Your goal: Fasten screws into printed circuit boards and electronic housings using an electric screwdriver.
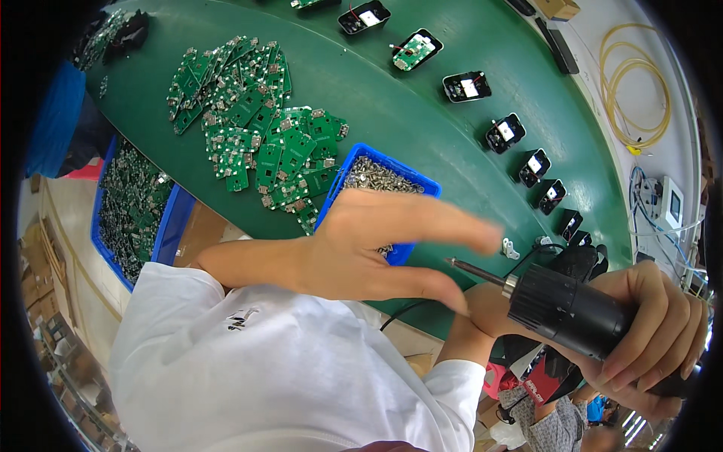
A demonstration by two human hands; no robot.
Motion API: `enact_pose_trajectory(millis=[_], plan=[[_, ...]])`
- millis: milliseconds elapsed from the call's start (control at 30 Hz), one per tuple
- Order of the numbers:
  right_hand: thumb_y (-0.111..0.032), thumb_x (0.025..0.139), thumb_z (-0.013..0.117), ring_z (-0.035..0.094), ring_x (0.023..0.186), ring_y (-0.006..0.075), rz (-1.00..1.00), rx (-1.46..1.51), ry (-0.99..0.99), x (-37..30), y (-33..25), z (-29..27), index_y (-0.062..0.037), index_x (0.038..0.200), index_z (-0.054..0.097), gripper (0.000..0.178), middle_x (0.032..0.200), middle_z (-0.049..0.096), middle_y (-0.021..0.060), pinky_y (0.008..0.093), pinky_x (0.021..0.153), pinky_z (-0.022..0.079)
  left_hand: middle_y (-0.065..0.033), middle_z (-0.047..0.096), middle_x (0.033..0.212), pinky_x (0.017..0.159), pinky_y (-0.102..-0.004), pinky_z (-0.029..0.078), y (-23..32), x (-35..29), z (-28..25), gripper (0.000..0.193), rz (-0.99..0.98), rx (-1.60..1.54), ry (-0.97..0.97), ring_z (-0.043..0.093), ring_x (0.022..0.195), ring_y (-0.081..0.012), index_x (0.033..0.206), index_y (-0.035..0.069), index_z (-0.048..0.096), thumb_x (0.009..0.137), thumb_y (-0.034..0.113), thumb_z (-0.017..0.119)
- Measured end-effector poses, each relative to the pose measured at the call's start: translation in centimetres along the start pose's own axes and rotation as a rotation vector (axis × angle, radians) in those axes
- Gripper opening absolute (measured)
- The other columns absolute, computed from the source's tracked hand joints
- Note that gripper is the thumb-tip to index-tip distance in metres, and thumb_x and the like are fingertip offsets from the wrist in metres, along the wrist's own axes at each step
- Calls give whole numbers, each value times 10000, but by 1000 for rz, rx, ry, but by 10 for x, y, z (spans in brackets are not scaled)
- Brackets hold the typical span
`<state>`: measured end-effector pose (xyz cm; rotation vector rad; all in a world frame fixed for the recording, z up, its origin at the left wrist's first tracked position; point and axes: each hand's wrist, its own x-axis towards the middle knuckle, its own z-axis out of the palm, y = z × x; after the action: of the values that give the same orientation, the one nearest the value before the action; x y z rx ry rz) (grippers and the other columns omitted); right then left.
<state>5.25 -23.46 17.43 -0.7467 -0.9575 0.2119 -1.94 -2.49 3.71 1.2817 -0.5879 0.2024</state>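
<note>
My right hand (651, 331) is wrapped round a black electric screwdriver (572, 310) at the right, its thin bit pointing left. In front of that bit is my left hand (376, 245), smeared by motion, with index finger and thumb spread apart and nothing visible between them. It passes over a blue bin (431, 186) of small metal screws (380, 175) and hides part of it. A loose pile of green circuit boards (260, 124) lies on the green table (361, 98) beyond my left forearm.
Small black housings (467, 87) stand in a curved row along the far side, one with a green board (413, 53) in it. Another blue bin (177, 226) full of boards is at the left. A coiled yellow hose (602, 75) lies at far right. A person's blue sleeve (56, 120) shows left.
</note>
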Motion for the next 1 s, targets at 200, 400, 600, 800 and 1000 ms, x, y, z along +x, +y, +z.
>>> enact_pose_trajectory(millis=[200,400,600,800,1000], plan=[[-365,986,622,490,436,96,-445,-115,231,-7,11,3,-68,1001,533,310,658,507,-51,240,405,513,-138,576,1423,1138,-398,406,-14,-8,-83,238,-13,934,141,515,1356,-301,1067,56,739,837,119,742],[-372,986,627,460,441,75,-470,-244,186,-11,-24,-18,-79,1007,527,310,663,492,-70,210,434,462,-82,580,1427,1178,-405,362,-22,-15,-123,125,-128,1271,64,449,1414,-285,920,57,729,798,48,755],[-340,985,638,461,447,67,-552,-339,226,-24,-33,-19,-88,1003,522,278,668,496,-75,200,449,452,-66,597,1410,1171,-395,372,-18,-1,-121,113,-190,1121,20,477,1392,-273,878,48,692,786,41,758],[-329,984,643,473,452,72,-577,-251,249,-24,-32,-7,-93,999,520,266,672,506,-71,203,456,460,-46,666,1295,1083,-373,441,-30,15,-105,155,-104,1108,104,593,1244,-250,895,49,686,766,38,771],[-330,986,641,486,459,78,-524,-255,174,-26,-34,-6,-96,994,519,264,677,516,-68,212,464,469,14,702,1133,963,-337,482,-51,22,-114,189,227,1183,-200,647,1013,-190,957,81,712,790,129,785]])
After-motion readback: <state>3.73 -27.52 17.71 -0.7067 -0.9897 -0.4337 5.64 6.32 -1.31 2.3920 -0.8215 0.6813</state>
